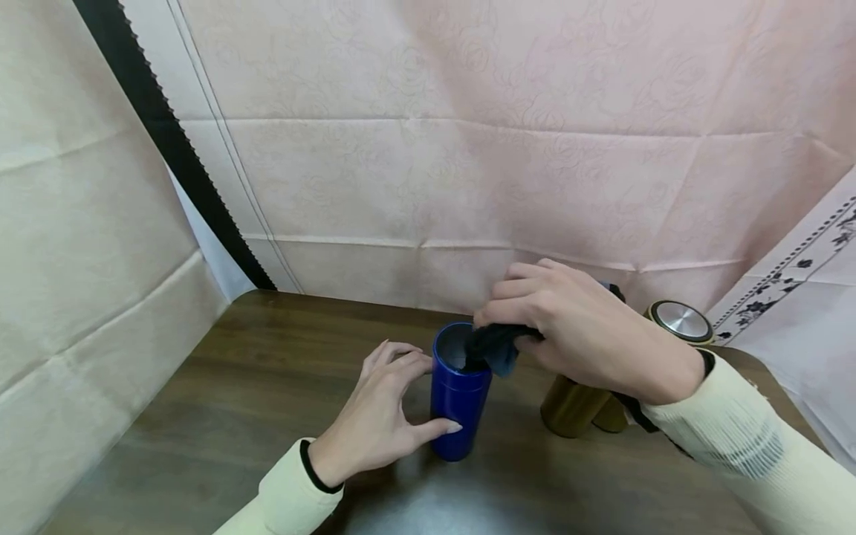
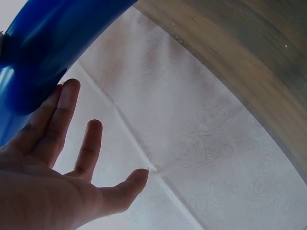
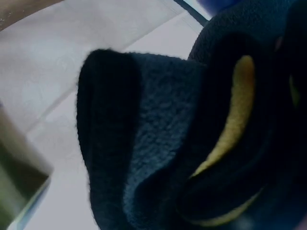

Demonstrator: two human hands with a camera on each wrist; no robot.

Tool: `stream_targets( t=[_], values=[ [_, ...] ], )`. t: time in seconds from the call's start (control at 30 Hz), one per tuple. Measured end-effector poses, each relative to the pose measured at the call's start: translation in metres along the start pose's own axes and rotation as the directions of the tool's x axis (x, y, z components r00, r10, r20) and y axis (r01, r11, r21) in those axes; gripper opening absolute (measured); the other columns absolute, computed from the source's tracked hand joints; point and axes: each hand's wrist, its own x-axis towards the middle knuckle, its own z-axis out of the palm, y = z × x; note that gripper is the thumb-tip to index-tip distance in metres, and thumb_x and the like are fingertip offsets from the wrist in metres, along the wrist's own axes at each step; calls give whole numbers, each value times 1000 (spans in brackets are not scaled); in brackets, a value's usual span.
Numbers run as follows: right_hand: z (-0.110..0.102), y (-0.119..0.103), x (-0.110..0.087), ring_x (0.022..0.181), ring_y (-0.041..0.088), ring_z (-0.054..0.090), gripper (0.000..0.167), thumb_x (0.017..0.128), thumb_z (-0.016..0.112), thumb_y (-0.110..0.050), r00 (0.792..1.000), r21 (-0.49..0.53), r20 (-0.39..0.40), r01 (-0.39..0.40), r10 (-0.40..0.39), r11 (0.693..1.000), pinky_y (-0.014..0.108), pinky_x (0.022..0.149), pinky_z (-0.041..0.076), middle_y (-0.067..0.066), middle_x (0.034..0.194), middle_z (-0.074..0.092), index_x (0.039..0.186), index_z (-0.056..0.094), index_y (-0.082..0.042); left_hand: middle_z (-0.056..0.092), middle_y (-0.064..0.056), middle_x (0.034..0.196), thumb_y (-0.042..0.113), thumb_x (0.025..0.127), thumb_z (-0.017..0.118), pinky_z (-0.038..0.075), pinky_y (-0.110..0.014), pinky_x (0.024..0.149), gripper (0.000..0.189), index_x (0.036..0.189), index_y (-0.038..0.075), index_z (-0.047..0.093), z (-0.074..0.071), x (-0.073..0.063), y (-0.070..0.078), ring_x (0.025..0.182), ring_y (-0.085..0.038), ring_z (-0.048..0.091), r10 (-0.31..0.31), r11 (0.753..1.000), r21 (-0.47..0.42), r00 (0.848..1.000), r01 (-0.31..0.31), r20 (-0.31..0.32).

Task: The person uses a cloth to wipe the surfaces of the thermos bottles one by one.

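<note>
A blue tumbler (image 1: 461, 401) stands on the wooden table, its mouth open at the top. My left hand (image 1: 384, 409) steadies it, thumb on the near side and fingers at the far left side. In the left wrist view two fingers of the left hand (image 2: 53, 177) lie against the blue tumbler (image 2: 48, 43), while the other two stand off it. Bunched in my right hand (image 1: 562, 319) is a dark blue cloth (image 1: 498, 345), its lower part dipping inside the tumbler's rim. The right wrist view shows the cloth (image 3: 163, 110) folded, with yellow between its layers.
Behind my right forearm stand gold cylinders (image 1: 568, 405), partly hidden, and a round silver top (image 1: 682, 322) shows above the sleeve. The wooden table (image 1: 254, 386) meets a pale patterned fabric (image 1: 468, 186) at its far edge. More pale fabric (image 1: 80, 297) hangs at the left.
</note>
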Motion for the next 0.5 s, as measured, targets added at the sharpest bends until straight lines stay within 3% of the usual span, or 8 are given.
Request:
stream_targets(
  t=[0.13, 0.23, 0.33, 0.5],
  values=[
    [-1, -10, -4, 92, 8, 56, 55, 64, 78, 13, 995, 10, -40, 89, -88, 996, 32, 76, 45, -16, 98, 69, 105, 74, -24, 69, 17, 113, 51, 72, 91, 28, -61, 116, 55, 117, 28, 70, -1, -1, -1, 122, -9, 48, 3, 1000, 1, 1000, -3, -5],
    [0, -19, 0, 95, 8, 58, 53, 67, 80, 10, 990, 34, -50, 132, -130, 991, 33, 80, 47, -17, 101, 70, 106, 73, -25, 68, 18, 112, 51, 72, 91, 28, -62, 116, 55, 117, 28, 70, -1, -1, -1, 121, -8, 47, 7, 1000, -1, 1000, -7, -5],
    [4, -26, 8, 97, 7, 58, 43, 73, 86, -1, 988, 55, -47, 147, -145, 988, 32, 81, 48, -17, 101, 69, 106, 72, -26, 67, 18, 111, 50, 72, 91, 28, -62, 116, 55, 118, 28, 69, -1, -2, -2, 120, -8, 48, 20, 1000, -3, 1000, -20, -12],
    [10, -29, 24, 95, 8, 59, 37, 76, 87, -5, 990, 37, -47, 135, -133, 990, 30, 81, 48, -17, 99, 69, 104, 72, -25, 66, 21, 116, 46, 73, 91, 30, -66, 113, 62, 127, 33, 64, 1, -2, -3, 117, -11, 50, 64, 998, 6, 998, -64, -30]
  ],
)
